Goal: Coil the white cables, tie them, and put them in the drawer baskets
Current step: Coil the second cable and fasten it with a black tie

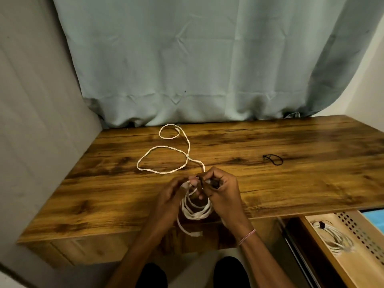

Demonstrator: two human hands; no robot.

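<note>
At desk front edge, our left hand gripped white cable coil; our right hand pinched black tie. Loose loops lay farther back; tying now, we risked slack tail, coil springing open.

Table top: wood or wood-look, dark streaked grain, smooth, with a soft sheen under the light. Curtain: pale blue-green cloth, matt, creased. White cable: matt jacket that looked twisted or braided. Black loop on the table: thin cord, matt. Dark tie pinched in the right hand: too blurred to judge. Drawer: lighter plain wood, matt; its perforated panel was pale and smooth. Wrist band: pink-and-white thread. Wall: grey, matt.
</note>
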